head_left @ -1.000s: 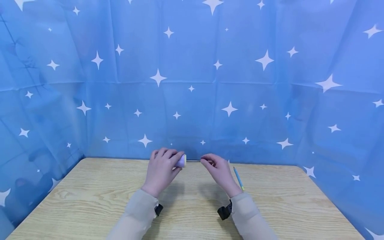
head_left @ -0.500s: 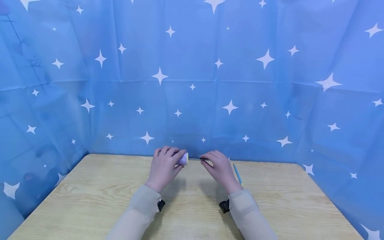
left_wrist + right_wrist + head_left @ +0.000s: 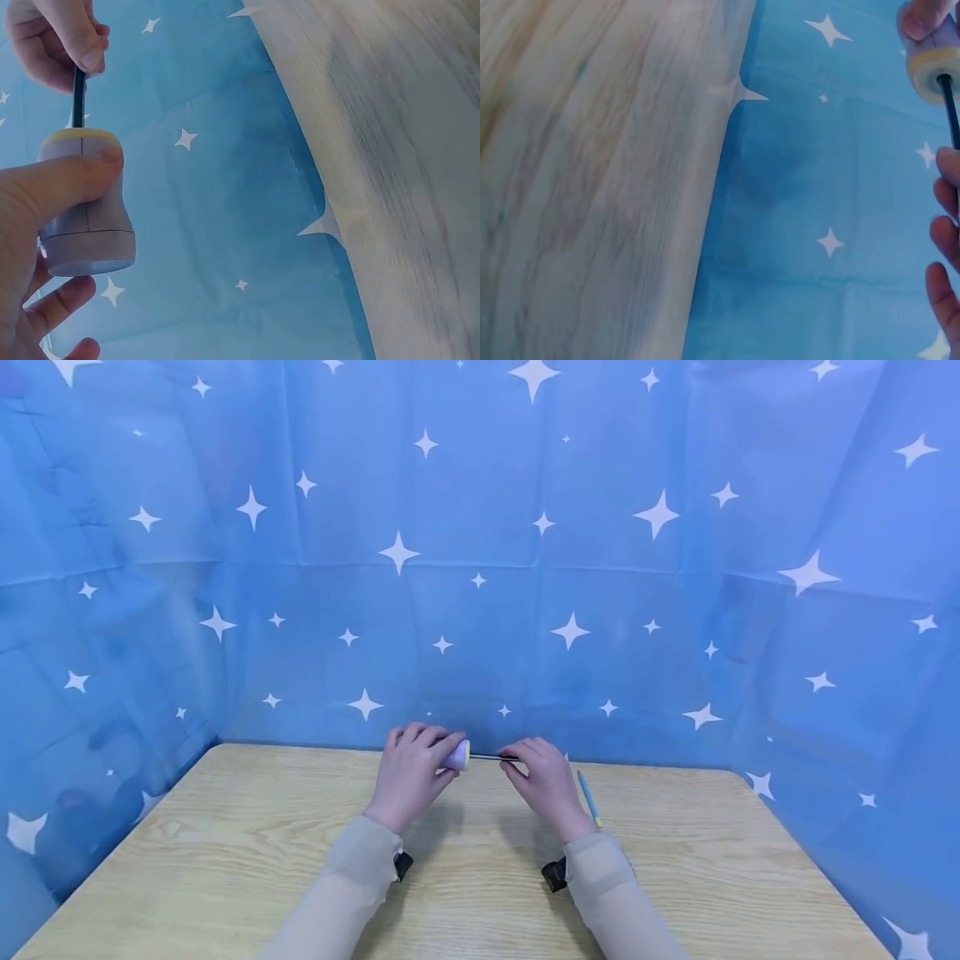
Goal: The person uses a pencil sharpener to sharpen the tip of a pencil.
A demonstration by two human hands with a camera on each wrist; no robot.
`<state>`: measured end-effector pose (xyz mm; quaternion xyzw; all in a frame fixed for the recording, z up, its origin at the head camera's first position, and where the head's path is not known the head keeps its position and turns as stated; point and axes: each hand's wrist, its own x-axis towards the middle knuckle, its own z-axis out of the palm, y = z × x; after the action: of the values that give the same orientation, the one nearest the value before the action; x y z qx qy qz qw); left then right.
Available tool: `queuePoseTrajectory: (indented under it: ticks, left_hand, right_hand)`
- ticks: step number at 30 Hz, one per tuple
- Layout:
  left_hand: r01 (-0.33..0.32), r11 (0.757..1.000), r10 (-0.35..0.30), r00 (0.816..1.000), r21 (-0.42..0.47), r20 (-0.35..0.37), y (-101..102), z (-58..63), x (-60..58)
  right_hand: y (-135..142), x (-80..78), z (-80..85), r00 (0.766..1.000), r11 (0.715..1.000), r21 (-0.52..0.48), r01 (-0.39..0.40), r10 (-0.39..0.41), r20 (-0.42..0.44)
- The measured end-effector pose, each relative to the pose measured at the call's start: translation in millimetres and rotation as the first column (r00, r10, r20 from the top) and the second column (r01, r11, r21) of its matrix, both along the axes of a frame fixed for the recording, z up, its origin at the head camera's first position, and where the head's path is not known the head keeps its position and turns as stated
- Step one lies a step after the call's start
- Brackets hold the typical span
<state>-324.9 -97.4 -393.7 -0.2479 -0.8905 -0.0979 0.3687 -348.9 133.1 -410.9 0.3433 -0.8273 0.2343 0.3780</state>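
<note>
My left hand (image 3: 411,781) grips a small lilac pencil sharpener (image 3: 84,206) with a yellow rim, its thumb pressed along the side. A dark pencil (image 3: 79,101) has one end in the hole at the yellow rim. In the head view, my right hand (image 3: 546,781) pinches that pencil between thumb and fingertips, a short way right of the sharpener. Pencil and sharpener lie in one line, level across the head view, close to the far edge of the table. The pencil's tip is hidden inside the sharpener.
A blue pencil (image 3: 588,797) with a yellow-green end lies on the wooden table (image 3: 480,893), just right of my right hand. Behind the far edge hangs a blue curtain (image 3: 480,610) with white stars, which also runs along both sides.
Both hands keep almost the same place and hold. A little more of the pencil shows at the right fingertips, and it looks darker. The head view has shifted slightly.
</note>
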Motion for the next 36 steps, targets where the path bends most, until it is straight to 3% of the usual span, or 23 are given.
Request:
queuePoseTrajectory:
  ticks: [7, 17, 36]
  left_hand:
    - [-0.005, 1.0, 0.005, 1.0, -0.027, 0.007, -2, -3.2, -3.2]
    - [-0.026, 0.999, 0.024, 0.999, -0.041, -0.032, -3, 0.7, -0.5]
    - [-0.031, 0.996, 0.025, 0.998, -0.08, -0.066, -4, 3.8, 1.8]
  right_hand:
    - [0, 0.3, 0.1, 0.997, 1.0, 0.004, 0.006, -0.007, 0.072]
    - [-4, -2.2, 17.6, 0.975, 0.999, 0.031, 0.014, -0.021, 0.223]
    - [-5, -2.3, 13.4, 0.977, 0.999, 0.023, -0.031, 0.026, 0.213]
